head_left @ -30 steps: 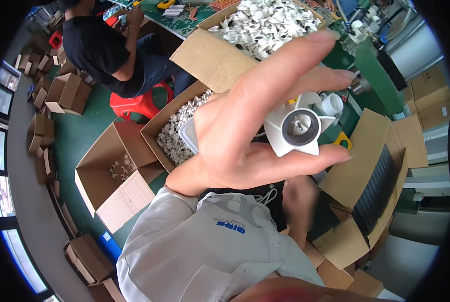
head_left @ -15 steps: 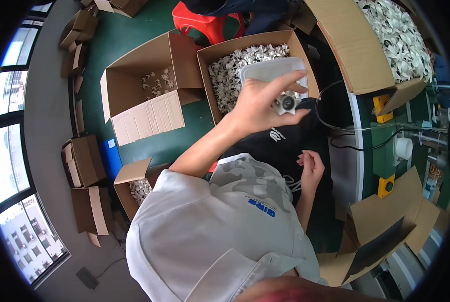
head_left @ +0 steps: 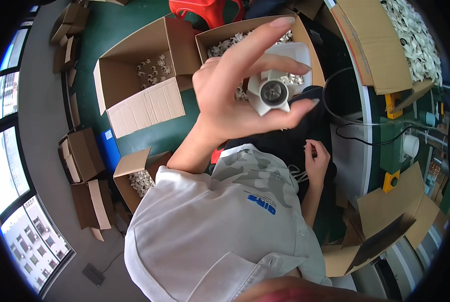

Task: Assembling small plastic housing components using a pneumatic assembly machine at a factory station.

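Observation:
Raised in front of me, my left hand (head_left: 225, 98) pinches a white plastic part (head_left: 255, 95) between thumb and finger. Short prongs stick out around the part, and its round dark centre (head_left: 274, 92) faces me, with small blades inside. Another finger stretches up, away from the part. Behind this hand a pale plastic tub (head_left: 301, 53) sits in a cardboard box of white parts (head_left: 305, 38), with some small pieces in the tub. Low near my lap, my right hand (head_left: 316, 160) has its fingers curled in; whether anything is inside them is hidden.
On the left stands an open carton (head_left: 147, 108) with several white parts inside. A smaller box of parts (head_left: 142, 183) is near my left elbow. To the right are a large heaped carton (head_left: 361, 48), a bench with cables, and an open box (head_left: 381, 236). A red stool (head_left: 205, 12) stands beyond.
My left hand has come up and closer with the white part, turning its dark centre toward me. My right hand stays near my lap, its fingers curled more. The view has shifted slightly.

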Demonstrator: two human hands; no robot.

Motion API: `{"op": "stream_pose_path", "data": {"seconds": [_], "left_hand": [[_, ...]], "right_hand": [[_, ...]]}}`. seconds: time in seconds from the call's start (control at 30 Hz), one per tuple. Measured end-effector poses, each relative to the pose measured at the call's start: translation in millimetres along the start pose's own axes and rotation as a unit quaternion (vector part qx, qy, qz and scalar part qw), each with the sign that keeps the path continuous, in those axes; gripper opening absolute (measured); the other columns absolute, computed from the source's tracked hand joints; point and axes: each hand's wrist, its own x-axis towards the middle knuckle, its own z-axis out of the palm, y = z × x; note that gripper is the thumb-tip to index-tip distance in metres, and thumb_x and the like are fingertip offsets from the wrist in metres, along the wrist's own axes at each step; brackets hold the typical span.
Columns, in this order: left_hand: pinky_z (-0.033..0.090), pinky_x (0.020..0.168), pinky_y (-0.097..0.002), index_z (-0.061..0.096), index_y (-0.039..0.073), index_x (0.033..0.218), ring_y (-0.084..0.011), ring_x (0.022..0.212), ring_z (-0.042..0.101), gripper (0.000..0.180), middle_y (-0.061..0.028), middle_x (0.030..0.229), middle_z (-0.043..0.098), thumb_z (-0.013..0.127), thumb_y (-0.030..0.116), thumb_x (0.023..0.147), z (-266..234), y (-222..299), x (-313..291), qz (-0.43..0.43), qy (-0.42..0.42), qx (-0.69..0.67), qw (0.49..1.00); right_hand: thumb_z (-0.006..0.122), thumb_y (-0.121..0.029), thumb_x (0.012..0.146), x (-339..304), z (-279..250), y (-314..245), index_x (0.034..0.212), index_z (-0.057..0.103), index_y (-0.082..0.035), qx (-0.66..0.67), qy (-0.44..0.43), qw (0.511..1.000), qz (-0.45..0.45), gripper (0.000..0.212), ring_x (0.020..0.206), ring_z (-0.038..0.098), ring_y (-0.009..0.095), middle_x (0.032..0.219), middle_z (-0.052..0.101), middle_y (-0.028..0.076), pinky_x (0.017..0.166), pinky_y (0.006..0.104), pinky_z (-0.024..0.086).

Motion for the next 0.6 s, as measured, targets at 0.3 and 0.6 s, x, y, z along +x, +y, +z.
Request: {"op": "stream_pose_path", "data": {"seconds": [0.3,0.6], "left_hand": [[0.053,0.062,-0.0254,0.061,-0.005,0.116,-0.0186,0.079,0.066,0.045,-0.0138,0.103,0.067,0.079,0.01,0.077,117.0,-186.7,-188.2,-0.612,-0.163,-0.113,0.765],[0.056,0.066,-0.0329,0.046,0.004,0.139,-0.0286,0.082,0.067,0.065,-0.0177,0.119,0.062,0.065,0.006,0.077,149.2,-241.5,-188.5,-0.543,-0.203,0.098,0.809]], "right_hand": [[0.065,0.004,0.081,-35.0,-10.2,1.5,0.096,0.067,0.0,-0.022,0.043,0.999,0.008,0.016,0.059,0.052,0.016,0.082,0.065,0.007,0.055,0.0249,0.043],[0.071,-0.004,0.069,-111.4,-117.6,-111.0,0.107,0.07,-0.004,-0.067,0.042,0.995,-0.058,0.037,0.076,0.062,0.023,0.097,0.069,0.008,0.068,0.0309,0.048]]}}
